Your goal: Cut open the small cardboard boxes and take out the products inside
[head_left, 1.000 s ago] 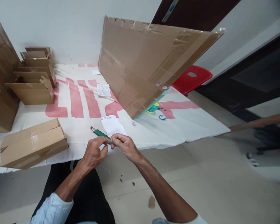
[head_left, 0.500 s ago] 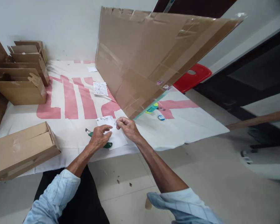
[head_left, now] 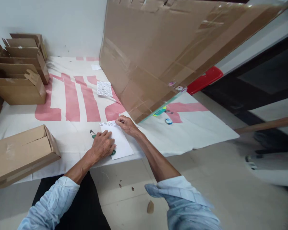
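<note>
wears dark trousers (head_left: 74, 204) and light blue sleeves (head_left: 50, 201) close to a white tablecloth (head_left: 199, 131) printed with pink shapes. has a closed carton (head_left: 21, 153) at near left, apart from both hands. lays the left hand (head_left: 103, 143) palm down, fingers slightly bent, over a green cutter knife (head_left: 93, 136) and the near left part of a white sheet (head_left: 121, 145); cannot tell, with the palm hidden, whether gripping the knife or merely covering it. points the blade (head_left: 91, 131) away and to the left, long axis slanting beneath the hand, tail end poking out at near right over the sheet. has the sheet flat on the cloth, long axis leaning from near right to far left, small dark drawings (head_left: 110, 124) along the far short edge. holds the right hand (head_left: 127, 125) at the far right corner, just beside the drawings, thumb and fingertips pressed together; cannot make out anything for certain in the pinch. faces, farther on, a blue-and-white roll (head_left: 168, 121) and a yellow-green item (head_left: 159, 111) at right, a row of open boxes (head_left: 19, 91) at left, a patterned paper square (head_left: 104, 88) near the middle, a tall tilted cardboard panel (head_left: 153, 51), part of a red chair (head_left: 207, 80) past it, and lastly a pale wall (head_left: 62, 25).
</note>
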A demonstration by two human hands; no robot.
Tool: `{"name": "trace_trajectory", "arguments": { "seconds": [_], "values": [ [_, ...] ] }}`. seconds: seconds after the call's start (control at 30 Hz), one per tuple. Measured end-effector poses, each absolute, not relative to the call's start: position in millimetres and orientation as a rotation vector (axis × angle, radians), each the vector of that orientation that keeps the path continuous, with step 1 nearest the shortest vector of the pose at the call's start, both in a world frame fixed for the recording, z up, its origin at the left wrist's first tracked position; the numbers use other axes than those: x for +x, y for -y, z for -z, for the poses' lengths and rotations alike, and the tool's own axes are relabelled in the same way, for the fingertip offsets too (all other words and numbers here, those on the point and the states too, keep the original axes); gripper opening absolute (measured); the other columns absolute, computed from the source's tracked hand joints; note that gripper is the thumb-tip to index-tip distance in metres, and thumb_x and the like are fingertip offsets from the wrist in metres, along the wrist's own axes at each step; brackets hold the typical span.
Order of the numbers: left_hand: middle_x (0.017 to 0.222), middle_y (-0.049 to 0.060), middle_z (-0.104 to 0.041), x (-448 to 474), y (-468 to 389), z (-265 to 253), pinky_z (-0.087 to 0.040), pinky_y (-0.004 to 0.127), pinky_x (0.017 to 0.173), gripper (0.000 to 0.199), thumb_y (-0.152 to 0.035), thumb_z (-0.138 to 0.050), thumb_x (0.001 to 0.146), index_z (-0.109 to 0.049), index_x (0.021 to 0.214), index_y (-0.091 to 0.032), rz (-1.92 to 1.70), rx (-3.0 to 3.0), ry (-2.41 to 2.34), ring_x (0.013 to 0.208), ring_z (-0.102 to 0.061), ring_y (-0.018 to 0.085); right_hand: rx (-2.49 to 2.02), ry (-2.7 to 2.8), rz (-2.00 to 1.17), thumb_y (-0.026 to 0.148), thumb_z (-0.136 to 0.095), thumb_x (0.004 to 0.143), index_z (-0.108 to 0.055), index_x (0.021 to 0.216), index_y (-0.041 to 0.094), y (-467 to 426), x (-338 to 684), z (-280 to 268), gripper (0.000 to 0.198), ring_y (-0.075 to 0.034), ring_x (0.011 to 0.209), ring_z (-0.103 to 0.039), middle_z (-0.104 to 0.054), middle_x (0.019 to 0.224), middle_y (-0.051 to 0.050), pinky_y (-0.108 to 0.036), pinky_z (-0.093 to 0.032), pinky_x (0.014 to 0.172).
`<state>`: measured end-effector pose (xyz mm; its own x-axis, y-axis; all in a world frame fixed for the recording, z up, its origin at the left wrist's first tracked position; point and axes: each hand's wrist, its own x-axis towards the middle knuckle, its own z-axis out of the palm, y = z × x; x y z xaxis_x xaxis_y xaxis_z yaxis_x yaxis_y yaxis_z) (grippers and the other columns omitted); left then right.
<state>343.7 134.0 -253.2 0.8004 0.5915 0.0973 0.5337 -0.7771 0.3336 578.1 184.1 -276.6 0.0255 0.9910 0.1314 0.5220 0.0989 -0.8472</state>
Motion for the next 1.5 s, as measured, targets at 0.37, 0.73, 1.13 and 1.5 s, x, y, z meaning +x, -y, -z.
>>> {"name": "trace_trajectory", "arguments": {
  "seconds": [0.37,0.73,1.13,1.5],
  "values": [
    [0.127,0.016,-0.068,344,-133,254,-0.044,0.05,0.099,0.024,-0.031,-0.057,0.103,-0.076,0.096,-0.017,-0.278,2.69,-0.862,0.127,-0.056,0.034,-1.537,1.689,-0.76,0.04,-0.065,0.079,-0.064,0.071,0.023,-191,585,283,0.019,-0.019,0.079,-0.053,-0.058,0.081,-0.001,-0.034,-0.043,0.077],
    [0.124,0.015,-0.069,345,-132,250,-0.044,0.05,0.097,0.024,-0.03,-0.056,0.104,-0.074,0.096,-0.017,-0.233,2.706,-0.874,0.125,-0.057,0.033,-1.53,1.782,-0.714,0.032,-0.066,0.08,-0.062,0.072,0.022,-197,588,287,0.013,-0.019,0.077,-0.053,-0.06,0.082,-0.001,-0.034,-0.042,0.077],
    [0.125,0.014,-0.068,345,-133,255,-0.043,0.049,0.097,0.022,-0.031,-0.055,0.103,-0.072,0.095,-0.019,-0.226,2.721,-0.884,0.125,-0.056,0.032,-1.551,1.887,-0.619,0.03,-0.065,0.082,-0.065,0.076,0.022,-202,591,293,0.009,-0.019,0.076,-0.055,-0.062,0.083,-0.002,-0.033,-0.042,0.074],
    [0.123,0.015,-0.068,346,-133,254,-0.044,0.05,0.095,0.022,-0.03,-0.056,0.102,-0.073,0.092,-0.019,-0.253,2.707,-0.879,0.121,-0.057,0.033,-1.595,1.853,-0.44,0.029,-0.064,0.083,-0.058,0.084,0.024,-191,582,295,0.008,-0.018,0.076,-0.054,-0.062,0.086,0.0,-0.032,-0.045,0.075]
  ]
}}
